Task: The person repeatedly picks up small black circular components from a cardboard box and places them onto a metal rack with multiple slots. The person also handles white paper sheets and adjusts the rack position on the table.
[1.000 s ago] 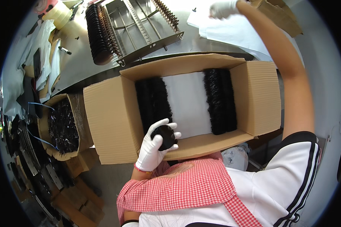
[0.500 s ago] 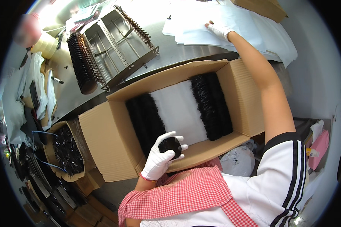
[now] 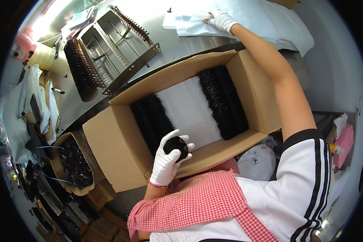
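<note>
In my left hand point(image 3: 165, 159), gloved in white, is a round black object point(image 3: 175, 148) with a glossy flat face; the fingers wrap around it over the near side of the carton. My right hand point(image 3: 222, 21), in a white glove with bare fingertips, reaches to the far table and pinches at the top of a stack of thin white sheets point(image 3: 266, 22). Below, an open cardboard carton point(image 3: 125, 141) holds rows of black bristly pieces point(image 3: 224, 103) along both sides. A white sheet point(image 3: 187, 107) lies between those rows.
A metal rack point(image 3: 121, 44) lined with round dark pieces stands on the steel table point(image 3: 60, 107). Left of the carton is a box of black scraps point(image 3: 74, 163). A pink fan point(image 3: 22, 48) stands far left, and a clear plastic bag point(image 3: 257, 161) sits at the near right.
The whole view has shifted slightly, moving the scene up and left. My left hand still grips the round black object, and my right hand stays at the white sheets.
</note>
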`<state>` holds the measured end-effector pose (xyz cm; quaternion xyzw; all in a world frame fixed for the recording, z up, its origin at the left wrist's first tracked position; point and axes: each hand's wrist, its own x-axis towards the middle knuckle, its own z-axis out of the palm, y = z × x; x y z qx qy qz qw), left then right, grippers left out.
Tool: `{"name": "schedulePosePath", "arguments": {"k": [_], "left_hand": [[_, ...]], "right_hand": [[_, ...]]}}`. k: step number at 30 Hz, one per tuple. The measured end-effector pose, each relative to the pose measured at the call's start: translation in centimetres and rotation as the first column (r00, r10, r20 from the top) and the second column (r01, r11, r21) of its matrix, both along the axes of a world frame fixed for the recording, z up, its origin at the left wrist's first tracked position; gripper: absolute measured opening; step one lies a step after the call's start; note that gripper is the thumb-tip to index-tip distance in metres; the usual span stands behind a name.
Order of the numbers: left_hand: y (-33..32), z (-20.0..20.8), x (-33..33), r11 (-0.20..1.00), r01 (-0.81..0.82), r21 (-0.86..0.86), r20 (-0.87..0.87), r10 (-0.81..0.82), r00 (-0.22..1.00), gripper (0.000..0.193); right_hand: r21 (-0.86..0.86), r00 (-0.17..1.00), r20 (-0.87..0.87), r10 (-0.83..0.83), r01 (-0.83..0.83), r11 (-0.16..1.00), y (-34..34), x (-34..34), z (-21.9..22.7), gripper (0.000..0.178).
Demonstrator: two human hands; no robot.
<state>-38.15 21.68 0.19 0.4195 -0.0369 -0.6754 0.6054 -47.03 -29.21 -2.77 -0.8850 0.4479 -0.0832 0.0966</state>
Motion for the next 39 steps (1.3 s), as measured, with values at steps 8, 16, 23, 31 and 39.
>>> {"name": "schedulePosePath", "arguments": {"k": [8, 16, 23, 31, 39], "left_hand": [[1.3, 0.3, 0.1, 0.999, 0.009, 0.035, 0.064, -0.011, 0.998, 0.073], [2.0, -0.3, 0.3, 0.999, -0.050, -0.008, -0.014, 0.049, 0.999, 0.063], [1.5, -0.4, -0.1, 0.999, -0.035, 0.019, 0.018, 0.034, 0.999, 0.066], [1.7, 0.3, 0.5, 0.995, -0.096, 0.018, -0.013, 0.096, 0.995, 0.067], [2.0, 0.3, 2.9, 0.995, -0.097, 0.011, 0.133, 0.095, 0.987, 0.066]], "right_hand": [[0.120, 0.979, 0.203, -0.018, -0.007, 0.993, -3.0, -1.3, -2.4, 0.029], [0.080, 0.995, 0.097, 0.001, -0.009, 0.997, -0.8, -0.8, -0.2, 0.074], [0.089, 1.000, 0.001, 0.004, -0.004, 0.996, 0.1, -0.4, 0.8, 0.086], [0.186, 0.890, 0.453, -0.050, -0.040, 0.982, -1.9, -1.0, 3.3, 0.040], [0.561, 0.829, 0.391, 0.401, -0.560, 0.610, 18.3, -6.5, 9.7, 0.012]]}}
